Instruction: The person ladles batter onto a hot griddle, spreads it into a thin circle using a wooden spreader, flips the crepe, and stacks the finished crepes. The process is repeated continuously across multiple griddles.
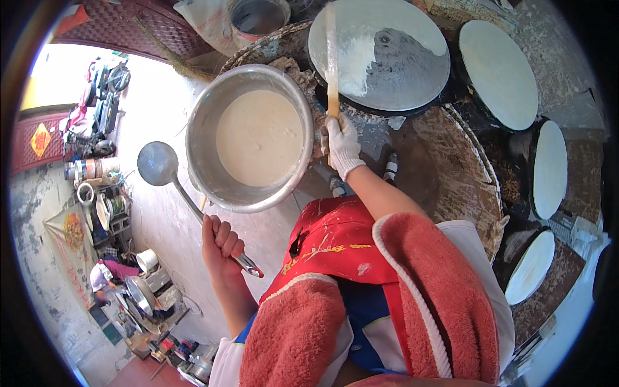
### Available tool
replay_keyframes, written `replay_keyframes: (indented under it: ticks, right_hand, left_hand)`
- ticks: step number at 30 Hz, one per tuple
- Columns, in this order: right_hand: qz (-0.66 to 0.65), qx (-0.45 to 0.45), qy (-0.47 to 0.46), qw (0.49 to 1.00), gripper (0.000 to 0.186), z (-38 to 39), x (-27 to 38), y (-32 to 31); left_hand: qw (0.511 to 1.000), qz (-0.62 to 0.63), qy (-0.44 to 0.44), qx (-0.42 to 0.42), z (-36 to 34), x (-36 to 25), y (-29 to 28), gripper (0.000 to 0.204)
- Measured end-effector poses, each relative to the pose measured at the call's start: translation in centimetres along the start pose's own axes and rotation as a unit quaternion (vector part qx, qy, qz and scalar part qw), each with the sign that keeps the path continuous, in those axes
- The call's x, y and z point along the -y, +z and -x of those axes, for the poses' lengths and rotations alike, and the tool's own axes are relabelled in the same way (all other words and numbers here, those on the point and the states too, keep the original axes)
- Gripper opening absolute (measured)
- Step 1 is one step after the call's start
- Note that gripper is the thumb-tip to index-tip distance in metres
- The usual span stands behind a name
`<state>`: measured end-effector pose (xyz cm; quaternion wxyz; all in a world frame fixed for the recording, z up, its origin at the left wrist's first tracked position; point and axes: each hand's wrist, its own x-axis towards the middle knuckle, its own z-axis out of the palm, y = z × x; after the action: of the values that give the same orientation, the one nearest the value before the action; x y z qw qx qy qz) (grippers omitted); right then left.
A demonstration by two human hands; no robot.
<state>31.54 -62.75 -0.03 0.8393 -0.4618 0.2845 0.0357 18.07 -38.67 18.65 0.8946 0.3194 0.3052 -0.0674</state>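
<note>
My left hand (222,242) is closed round the metal handle of a ladle (157,166), whose round head hangs left of a large metal pot (298,148) of creamy batter (255,138). My right hand (340,142), in a white glove, grips a long flat spreader (332,74) with a yellowish handle, held upright in the picture across the front round griddle (400,77). Pale batter (348,39) covers the left and upper part of that griddle, and bare dark metal shows over the rest.
More round griddles (498,77) with pale layers curve down my right side on a crusted rim (483,174). A bucket (258,16) stands beyond the pot. Across the floor at left are scooters (100,109), stacked pans, and another person (106,277) bent by a basin (138,290).
</note>
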Motion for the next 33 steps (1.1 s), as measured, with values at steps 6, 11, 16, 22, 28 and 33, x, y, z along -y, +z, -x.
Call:
replay_keyframes:
  ticks: [6,11,16,22,28,33]
  right_hand:
    - [-0.037,-0.147,0.087,0.985,0.031,4.2,-0.6,-3.7]
    - [-0.070,-0.158,0.075,0.982,0.035,2.9,-0.1,-1.0]
    - [0.005,-0.100,0.056,0.993,0.032,1.2,0.2,0.0]
    - [-0.091,-0.168,0.100,0.977,0.029,1.7,4.3,-4.7]
    - [-0.067,-0.122,0.074,0.987,0.031,2.6,1.9,-2.4]
    - [-0.064,-0.072,0.096,0.991,0.031,4.4,0.2,-5.7]
  left_hand:
    - [1.000,0.027,-0.012,0.008,-0.1,-2.2,-2.8,0.032]
    - [0.996,0.076,-0.026,0.041,-0.4,-3.1,-4.0,0.033]
    - [0.998,0.042,-0.032,0.037,-0.7,-3.8,-4.1,0.033]
    - [0.998,0.026,-0.035,0.048,-1.4,-4.1,-3.6,0.033]
    - [0.996,0.020,-0.050,0.067,-1.6,-4.2,-3.1,0.033]
    - [0.994,-0.003,-0.067,0.086,-2.3,-4.1,-2.1,0.033]
